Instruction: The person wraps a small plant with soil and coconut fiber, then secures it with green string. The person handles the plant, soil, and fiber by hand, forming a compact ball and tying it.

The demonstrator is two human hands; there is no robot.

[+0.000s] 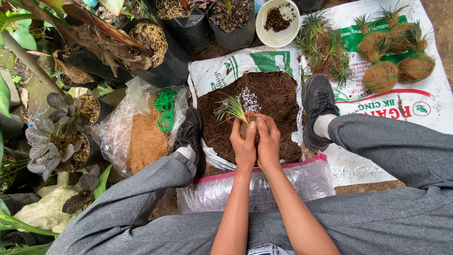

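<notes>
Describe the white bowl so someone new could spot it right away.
Start at the open sack of dark soil in the middle. Look straight above it, beside the black grow bags. The white bowl sits there, the only round pale container, with a little dark soil inside.

You sat outdoors on bare brown earth (368, 189) in soft, even daylight, with a white printed sack (424, 101) spread flat over the ground to your right. To your left stood black grow bags (174, 61) filled with husk and dry brown leaves (99, 45), beside small pots of dark, round-leaved plants (52, 141). A pale stone (45, 210) lay near the lower left corner, and a white bowl (290, 28) of dark crumbs stood at the top.
</notes>
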